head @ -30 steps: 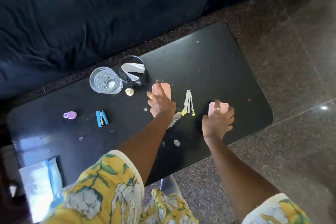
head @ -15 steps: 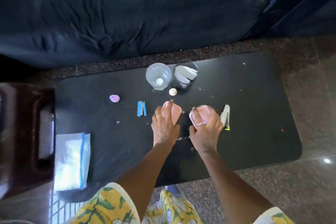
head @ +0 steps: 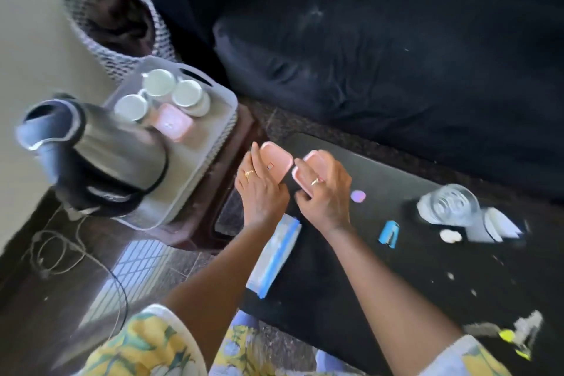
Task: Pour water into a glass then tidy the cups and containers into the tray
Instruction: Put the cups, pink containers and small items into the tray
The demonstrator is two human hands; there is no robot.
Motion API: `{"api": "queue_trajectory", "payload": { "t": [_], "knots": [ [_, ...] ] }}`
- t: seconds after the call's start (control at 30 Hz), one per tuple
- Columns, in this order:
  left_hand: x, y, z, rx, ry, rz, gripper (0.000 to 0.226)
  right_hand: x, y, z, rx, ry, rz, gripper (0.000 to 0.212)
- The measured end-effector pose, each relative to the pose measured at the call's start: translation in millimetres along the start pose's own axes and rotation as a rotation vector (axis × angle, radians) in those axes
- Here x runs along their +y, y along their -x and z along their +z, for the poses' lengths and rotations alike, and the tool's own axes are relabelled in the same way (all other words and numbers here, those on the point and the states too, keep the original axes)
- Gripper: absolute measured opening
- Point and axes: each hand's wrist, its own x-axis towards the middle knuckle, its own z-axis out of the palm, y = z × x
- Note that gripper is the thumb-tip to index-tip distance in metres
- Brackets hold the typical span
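step: carry 2 pink containers to tray | left hand (head: 262, 192) clamped on 1 pink container (head: 276, 160), right hand (head: 325, 195) on the other (head: 305, 172) | tray (head: 213, 143) just left of our hands | we keep both level, set them beside the lidded cups (head: 158, 82)

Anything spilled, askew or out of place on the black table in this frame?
Pale crumbs or flecks litter the black table. Small non-drinkware items lie there too: a blue clip and a purple piece. No spilled water is visible.

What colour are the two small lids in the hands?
Pink lids, one per hand; the head view shows them.
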Motion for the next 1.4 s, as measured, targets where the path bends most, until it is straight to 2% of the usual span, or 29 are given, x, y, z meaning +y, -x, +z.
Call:
{"api": "queue_trajectory", "payload": {
  "t": [0.13,0.3,0.4,0.47,0.6,0.67,0.83,0.93,1.03,1.2,1.3,1.4],
  "knots": [
    [-38,-59,-55,0.094,0.004,-0.161,0.079,-56,-79,28,-0.187,-0.119,-0.145,0.065],
    [-79,-108,-83,-0.052,0.058,-0.291,0.068,-105,-151,65,-0.402,-0.075,-0.242,0.078],
    [-100,-128,-85,-0.081,0.212,-0.368,0.064,-118,-184,87,-0.483,-0.099,-0.275,0.075],
    [-113,-133,-82,-0.122,0.224,-0.403,0.063,-123,-199,102,-0.58,-0.098,-0.272,0.073],
    [-131,-131,-66,-0.231,0.114,-0.396,0.063,-128,-209,125,-0.909,0.128,-0.356,0.064],
    [-134,-127,-58,-0.228,0.077,-0.382,0.064,-129,-207,132,-0.981,0.214,-0.425,0.063],
    [-137,-123,-50,-0.248,0.072,-0.355,0.081,-129,-209,142,-1.002,0.31,-0.53,0.074],
    [-134,-128,-49,-0.248,0.124,-0.373,0.082,-125,-214,144,-1.056,0.301,-0.464,0.079],
    [-127,-131,-48,-0.235,0.178,-0.419,0.081,-125,-217,143,-1.067,0.277,-0.415,0.071],
    [-119,-131,-45,-0.214,0.163,-0.463,0.082,-125,-210,139,-0.883,0.223,-0.324,0.043],
    [-119,-134,-45,-0.22,0.204,-0.467,0.087,-125,-199,132,-0.763,0.196,-0.342,0.045],
    [-120,-135,-45,-0.239,0.284,-0.436,0.096,-119,-184,121,-0.564,0.039,-0.335,0.051]
  ]
}}
